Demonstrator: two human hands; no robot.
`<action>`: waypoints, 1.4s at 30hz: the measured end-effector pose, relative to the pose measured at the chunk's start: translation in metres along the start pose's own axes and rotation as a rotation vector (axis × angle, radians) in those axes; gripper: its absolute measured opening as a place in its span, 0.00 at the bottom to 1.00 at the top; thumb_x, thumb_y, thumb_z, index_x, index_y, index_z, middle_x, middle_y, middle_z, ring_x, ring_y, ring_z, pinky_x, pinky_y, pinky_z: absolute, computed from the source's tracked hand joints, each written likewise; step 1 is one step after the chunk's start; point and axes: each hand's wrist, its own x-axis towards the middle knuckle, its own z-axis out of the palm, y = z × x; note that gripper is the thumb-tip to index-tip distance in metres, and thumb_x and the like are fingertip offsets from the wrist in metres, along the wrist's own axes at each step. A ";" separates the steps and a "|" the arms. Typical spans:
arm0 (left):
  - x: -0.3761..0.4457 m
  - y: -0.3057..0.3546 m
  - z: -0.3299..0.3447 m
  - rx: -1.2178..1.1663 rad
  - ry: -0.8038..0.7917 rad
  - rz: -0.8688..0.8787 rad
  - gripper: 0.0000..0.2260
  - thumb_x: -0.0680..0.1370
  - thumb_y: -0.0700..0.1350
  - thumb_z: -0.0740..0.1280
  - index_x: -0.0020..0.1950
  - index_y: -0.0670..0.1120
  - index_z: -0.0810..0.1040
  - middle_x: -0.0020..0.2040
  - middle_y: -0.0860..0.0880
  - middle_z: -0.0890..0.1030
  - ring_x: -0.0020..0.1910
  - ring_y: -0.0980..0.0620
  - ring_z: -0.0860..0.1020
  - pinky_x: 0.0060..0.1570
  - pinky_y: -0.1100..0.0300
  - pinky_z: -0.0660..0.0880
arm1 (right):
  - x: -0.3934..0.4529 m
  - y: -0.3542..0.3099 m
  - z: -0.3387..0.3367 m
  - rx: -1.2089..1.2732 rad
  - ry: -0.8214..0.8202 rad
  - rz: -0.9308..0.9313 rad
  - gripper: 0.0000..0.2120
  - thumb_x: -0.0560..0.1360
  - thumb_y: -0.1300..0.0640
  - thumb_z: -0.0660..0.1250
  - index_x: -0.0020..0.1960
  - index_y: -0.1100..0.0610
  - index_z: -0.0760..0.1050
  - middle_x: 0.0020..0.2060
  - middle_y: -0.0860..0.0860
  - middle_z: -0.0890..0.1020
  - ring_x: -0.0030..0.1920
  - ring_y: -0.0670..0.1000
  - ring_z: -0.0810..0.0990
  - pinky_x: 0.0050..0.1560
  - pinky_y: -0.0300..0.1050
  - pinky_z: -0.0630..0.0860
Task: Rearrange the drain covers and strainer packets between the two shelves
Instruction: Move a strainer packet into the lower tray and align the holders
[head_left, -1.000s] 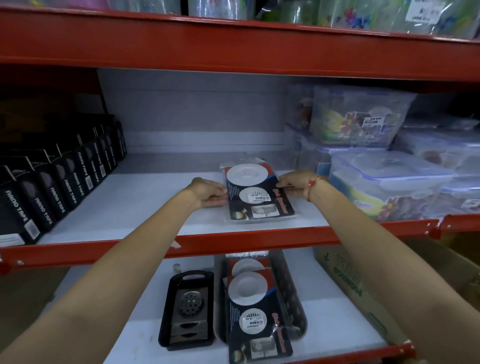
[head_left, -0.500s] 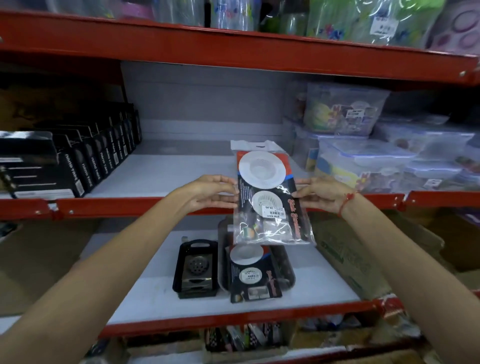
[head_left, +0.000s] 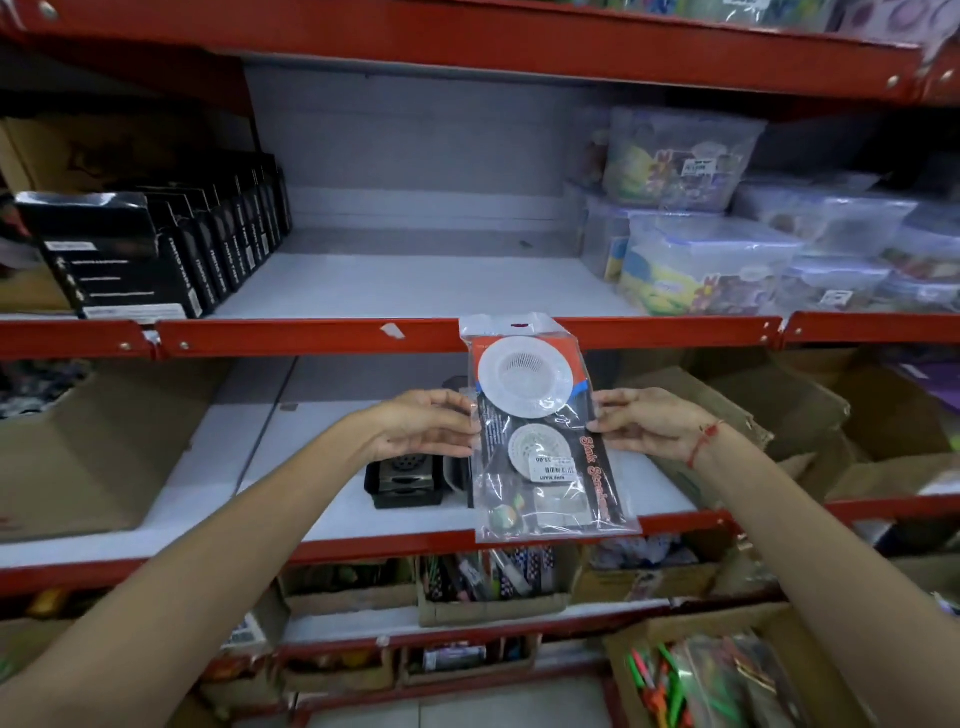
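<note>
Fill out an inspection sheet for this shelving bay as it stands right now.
Surface: upper shelf bare in its middle; lower shelf white, partly covered.
Job's things: strainer packet held upright in front of the lower shelf, off both shelves; black drain cover lies on the lower shelf, partly hidden behind the left hand.
Clutter: black boxes at upper left; clear plastic containers at upper right; cardboard boxes on the right.
Grippers: left hand and right hand pinch the packet's side edges.
Cables: nothing seen.
Surroundings: red shelf rails; more stock below, too blurred to name.
</note>
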 end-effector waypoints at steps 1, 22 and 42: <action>0.000 -0.004 0.001 0.000 -0.006 -0.012 0.12 0.73 0.33 0.70 0.54 0.42 0.75 0.46 0.43 0.83 0.41 0.49 0.85 0.45 0.57 0.83 | -0.001 0.005 0.001 0.008 0.001 0.009 0.20 0.69 0.74 0.69 0.56 0.57 0.75 0.43 0.52 0.84 0.44 0.50 0.82 0.56 0.47 0.77; 0.067 -0.076 -0.022 0.047 -0.011 -0.216 0.14 0.72 0.33 0.72 0.55 0.40 0.77 0.46 0.42 0.85 0.45 0.48 0.84 0.47 0.59 0.82 | 0.086 0.077 -0.004 -0.031 0.009 0.201 0.15 0.72 0.75 0.65 0.51 0.58 0.75 0.36 0.51 0.84 0.35 0.46 0.84 0.34 0.38 0.79; 0.142 -0.075 -0.045 -0.061 0.173 -0.261 0.12 0.72 0.32 0.70 0.56 0.38 0.78 0.45 0.43 0.84 0.40 0.51 0.84 0.43 0.60 0.83 | 0.155 0.071 -0.016 0.021 0.068 0.278 0.23 0.68 0.73 0.70 0.62 0.63 0.73 0.58 0.56 0.80 0.54 0.53 0.81 0.53 0.47 0.79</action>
